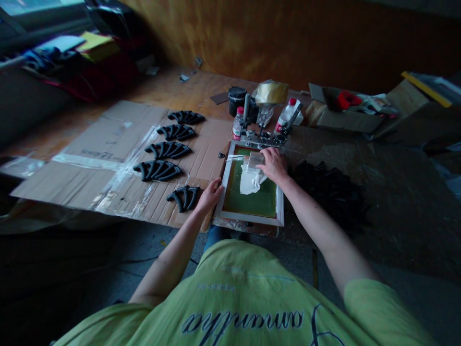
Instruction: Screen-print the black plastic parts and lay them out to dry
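Note:
A silver-edged printing screen (280,206) with green mesh lies at the table's front edge. White paste (249,181) is spread on its mesh. My right hand (274,165) is closed around a pale, flat scraper (255,161), which meets the paste near the screen's far end. Beside the screen's left edge, my left hand (212,194) has its fingers loosely extended; whether they touch the frame I cannot tell. Just left of that hand lies a black ribbed part (183,198). Several similar black parts (158,170) form a column farther back. What lies under the screen is hidden.
Hinge clamps (264,139) stand at the screen's far end. Behind are bottles (238,124), a dark tub (236,100) and a tape roll (272,92). A dark heap of parts (327,197) lies right. Cardboard (108,139) covers the left; an open box (342,115) stands back right.

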Motion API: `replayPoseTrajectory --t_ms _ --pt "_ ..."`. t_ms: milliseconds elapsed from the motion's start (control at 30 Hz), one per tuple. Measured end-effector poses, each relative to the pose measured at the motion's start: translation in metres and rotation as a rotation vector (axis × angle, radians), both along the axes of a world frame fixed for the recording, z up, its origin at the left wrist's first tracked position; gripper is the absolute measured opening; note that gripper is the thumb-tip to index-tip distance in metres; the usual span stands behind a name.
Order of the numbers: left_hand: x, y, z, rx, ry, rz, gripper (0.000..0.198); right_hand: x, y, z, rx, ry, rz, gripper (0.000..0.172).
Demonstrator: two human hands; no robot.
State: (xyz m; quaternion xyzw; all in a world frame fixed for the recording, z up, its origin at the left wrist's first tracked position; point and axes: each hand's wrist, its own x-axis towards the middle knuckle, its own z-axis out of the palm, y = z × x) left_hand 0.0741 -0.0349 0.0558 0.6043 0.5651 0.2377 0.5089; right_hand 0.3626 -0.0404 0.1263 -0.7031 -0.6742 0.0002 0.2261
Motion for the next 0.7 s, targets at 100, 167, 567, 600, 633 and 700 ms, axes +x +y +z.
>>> replayPoseTrajectory --t_ms 100,167,567,600,633,700 --pt "0.000 0.000 -0.004 0.001 0.008 -0.020 0.056 -0.017 -0.003 -0.005 -0.196 -0.043 0.056 0.022" --pt "0.000 0.000 -0.006 -0.002 0.009 -0.027 0.052 -0.025 -0.018 -0.011 -0.245 -0.064 0.132 0.008" --pt "-0.001 0.000 -0.007 -0.026 -0.033 -0.025 0.053 -0.025 -0.057 -0.012 -0.163 -0.112 0.325 0.006" --pt "-0.001 0.000 -0.007 -0.029 -0.038 -0.026 0.055 -0.028 -0.061 -0.015 -0.146 -0.127 0.318 0.012" --pt "-0.002 0.000 -0.007 -0.032 -0.042 -0.029 0.056 -0.030 -0.066 -0.019 -0.139 -0.132 0.336 0.016" --pt "-0.002 0.000 -0.006 -0.038 -0.046 -0.039 0.059 -0.033 -0.074 -0.022 -0.146 -0.108 0.394 0.016"
